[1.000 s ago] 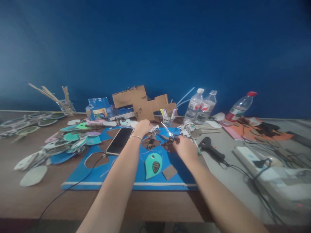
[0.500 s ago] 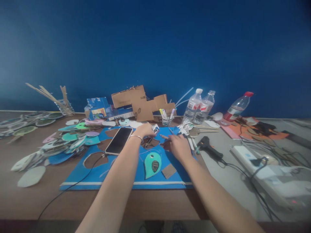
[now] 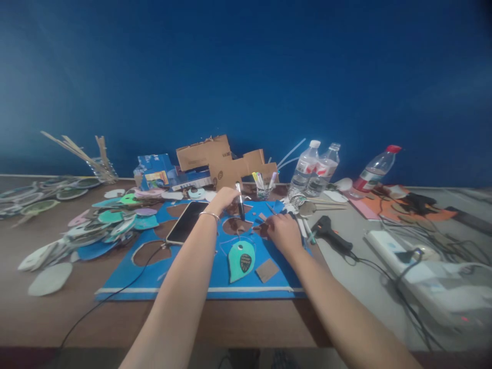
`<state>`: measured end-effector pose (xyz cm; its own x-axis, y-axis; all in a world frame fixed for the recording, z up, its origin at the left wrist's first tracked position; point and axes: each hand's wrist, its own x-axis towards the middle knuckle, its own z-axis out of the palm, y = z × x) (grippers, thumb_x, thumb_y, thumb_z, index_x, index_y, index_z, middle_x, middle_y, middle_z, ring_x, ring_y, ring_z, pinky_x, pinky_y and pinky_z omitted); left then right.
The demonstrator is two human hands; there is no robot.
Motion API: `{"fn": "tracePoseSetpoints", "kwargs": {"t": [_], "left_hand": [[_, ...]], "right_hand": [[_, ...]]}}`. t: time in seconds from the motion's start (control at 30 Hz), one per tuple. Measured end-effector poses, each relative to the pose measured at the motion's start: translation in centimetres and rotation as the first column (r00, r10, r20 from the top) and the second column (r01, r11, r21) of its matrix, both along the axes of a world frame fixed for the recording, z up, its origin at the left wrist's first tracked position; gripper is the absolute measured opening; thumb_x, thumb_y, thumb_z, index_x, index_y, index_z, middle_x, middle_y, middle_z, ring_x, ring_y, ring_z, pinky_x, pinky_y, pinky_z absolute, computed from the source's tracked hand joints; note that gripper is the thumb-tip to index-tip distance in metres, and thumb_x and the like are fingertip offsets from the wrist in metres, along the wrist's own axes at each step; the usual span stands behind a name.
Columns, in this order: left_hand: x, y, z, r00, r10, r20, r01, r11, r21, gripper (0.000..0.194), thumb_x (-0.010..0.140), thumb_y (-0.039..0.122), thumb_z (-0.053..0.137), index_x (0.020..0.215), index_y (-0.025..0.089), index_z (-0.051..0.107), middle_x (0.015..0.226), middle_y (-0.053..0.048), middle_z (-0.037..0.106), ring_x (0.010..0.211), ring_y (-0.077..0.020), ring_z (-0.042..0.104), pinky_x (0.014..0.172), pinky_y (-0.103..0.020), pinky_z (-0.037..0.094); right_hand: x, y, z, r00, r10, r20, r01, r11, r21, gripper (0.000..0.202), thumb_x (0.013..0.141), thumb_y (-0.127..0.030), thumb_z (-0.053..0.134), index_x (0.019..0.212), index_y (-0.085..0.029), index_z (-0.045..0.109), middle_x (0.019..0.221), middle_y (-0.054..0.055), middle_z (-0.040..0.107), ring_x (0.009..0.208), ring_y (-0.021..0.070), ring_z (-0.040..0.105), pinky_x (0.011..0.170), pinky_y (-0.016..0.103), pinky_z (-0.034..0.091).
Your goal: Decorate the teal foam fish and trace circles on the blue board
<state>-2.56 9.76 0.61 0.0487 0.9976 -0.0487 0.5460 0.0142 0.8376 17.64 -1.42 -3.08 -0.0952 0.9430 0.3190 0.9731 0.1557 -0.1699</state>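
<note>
My left hand (image 3: 223, 200), with a bangle on its wrist, pinches a black and white marker pen (image 3: 241, 204) that stands nearly upright over the far part of a blue board (image 3: 161, 284). On the board's right side my right hand (image 3: 283, 233) has its fingers curled in beside small brown scraps; whatever they hold is hidden. Between my forearms lies a teal bird cutout (image 3: 241, 261) with a dark patterned wing. A square piece of cardboard (image 3: 267, 270) is just right of it. Left of my left forearm, a phone (image 3: 187, 223) with a cable rests on the board.
Foam cutouts (image 3: 111, 230) pile up at the left. A pen cup (image 3: 264, 193), water bottles (image 3: 305, 166) and torn cardboard (image 3: 215, 159) stand at the back. On the right lie a glue gun (image 3: 330, 237), its cord, and a power strip (image 3: 407, 271).
My left hand has lifted slightly and shifted a little left; the marker pen now shows upright in it, and brown scraps beneath are uncovered. My right hand has barely moved.
</note>
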Motion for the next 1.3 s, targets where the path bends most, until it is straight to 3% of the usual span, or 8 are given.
{"fn": "tracePoseSetpoints", "kwargs": {"t": [0.23,0.53,0.7,0.8,0.87,0.97,1.07,1.3], "left_hand": [[-1.1,1.0,0.3,0.853,0.318,0.413,-0.306,0.947,-0.097,0.024,0.073,0.036,0.045,0.076,0.014,0.054,0.071,-0.007,0.062,0.049,-0.0088,0.054,0.039,-0.018,0.035],[-2.1,1.4,0.2,0.671,0.416,0.614,-0.415,0.896,-0.154,0.019,0.084,0.028,0.038,0.091,0.015,0.05,0.076,-0.006,0.062,0.066,-0.0102,0.063,0.056,-0.019,0.049],[-1.8,1.0,0.1,0.863,0.42,0.28,-0.444,0.896,0.024,0.028,0.08,0.035,0.048,0.096,0.013,0.053,0.084,-0.009,0.063,0.085,-0.0177,0.062,0.071,-0.027,0.049],[-1.4,0.2,0.0,0.886,0.437,0.155,-0.454,0.885,0.106,0.042,0.065,0.028,0.064,0.101,0.009,0.053,0.1,-0.015,0.06,0.103,-0.0261,0.054,0.083,-0.034,0.044],[-1.0,-0.2,0.0,0.894,0.446,-0.04,-0.416,0.859,0.298,0.046,0.064,0.022,0.064,0.106,0.011,0.052,0.114,-0.017,0.052,0.115,-0.0275,0.045,0.092,-0.035,0.039],[-0.3,-0.6,0.0,0.867,0.345,-0.359,-0.153,0.871,0.467,0.027,0.073,0.02,0.052,0.099,0.016,0.059,0.114,-0.012,0.051,0.107,-0.0229,0.05,0.093,-0.032,0.038],[0.4,-0.4,-0.5,0.837,0.157,-0.525,0.072,0.918,0.39,0.024,0.08,0.019,0.042,0.091,0.018,0.064,0.102,-0.01,0.057,0.097,-0.0201,0.054,0.091,-0.03,0.039],[0.7,-0.4,-2.3,0.683,0.041,-0.729,0.288,0.902,0.321,0.04,0.085,0.018,0.034,0.118,0.026,0.055,0.13,-0.005,0.048,0.109,-0.0247,0.043,0.092,-0.037,0.035]], "right_hand": [[0.0,0.0,0.0,0.988,0.033,-0.153,-0.025,0.998,0.052,0.022,0.08,-0.02,0.046,0.095,-0.017,0.062,0.092,0.007,0.061,0.087,0.02,0.052,0.075,0.027,0.034],[0.1,0.0,-0.3,0.977,0.057,-0.208,-0.047,0.998,0.051,0.019,0.079,-0.02,0.048,0.093,-0.019,0.06,0.092,0.006,0.059,0.089,0.0192,0.052,0.075,0.026,0.035],[0.1,0.1,-0.5,0.974,0.056,-0.218,-0.041,0.996,0.073,0.019,0.079,-0.019,0.046,0.092,-0.019,0.059,0.092,0.005,0.059,0.086,0.0186,0.052,0.073,0.026,0.035],[0.1,0.0,-0.5,0.969,0.068,-0.239,-0.055,0.997,0.058,0.019,0.078,-0.017,0.045,0.091,-0.019,0.059,0.093,0.005,0.058,0.085,0.0176,0.052,0.071,0.025,0.035],[0.1,0.0,-0.5,0.965,0.077,-0.25,-0.067,0.997,0.047,0.018,0.077,-0.017,0.046,0.089,-0.019,0.059,0.092,0.005,0.057,0.085,0.0172,0.052,0.071,0.025,0.036],[0.2,0.0,-0.5,0.962,0.082,-0.26,-0.073,0.996,0.042,0.018,0.076,-0.016,0.046,0.087,-0.019,0.059,0.091,0.005,0.056,0.084,0.0169,0.052,0.071,0.024,0.036],[0.2,0.0,-0.6,0.959,0.087,-0.271,-0.076,0.996,0.048,0.018,0.077,-0.016,0.045,0.087,-0.019,0.059,0.089,0.005,0.056,0.083,0.0169,0.052,0.071,0.024,0.036],[0.2,0.0,-0.6,0.951,0.094,-0.295,-0.085,0.995,0.044,0.022,0.076,-0.015,0.045,0.091,-0.02,0.06,0.093,0.004,0.057,0.086,0.0172,0.052,0.074,0.025,0.037]]}}
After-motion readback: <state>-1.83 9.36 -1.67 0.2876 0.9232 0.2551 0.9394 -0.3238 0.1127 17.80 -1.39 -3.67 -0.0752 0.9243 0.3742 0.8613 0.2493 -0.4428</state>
